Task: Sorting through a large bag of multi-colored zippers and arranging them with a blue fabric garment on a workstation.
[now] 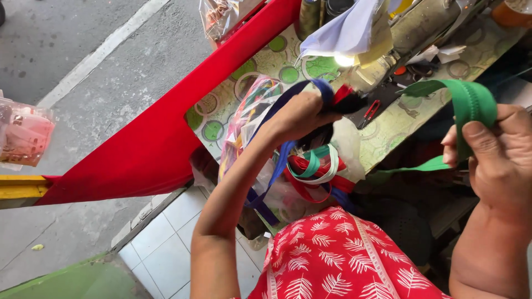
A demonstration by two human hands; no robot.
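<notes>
The right hand pinches a green zipper tape, light, limp and best held flat by its cloth edge, while the left hand clutches bundled coloured zippers above the patterned worktable.

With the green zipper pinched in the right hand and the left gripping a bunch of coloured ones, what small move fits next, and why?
Probably lower the left hand and let its bunch of zippers drop back into the clear bag below. The right hand already holds the green zipper apart from the rest, while the left is closed on blue, red and black ones above the bag.
</notes>
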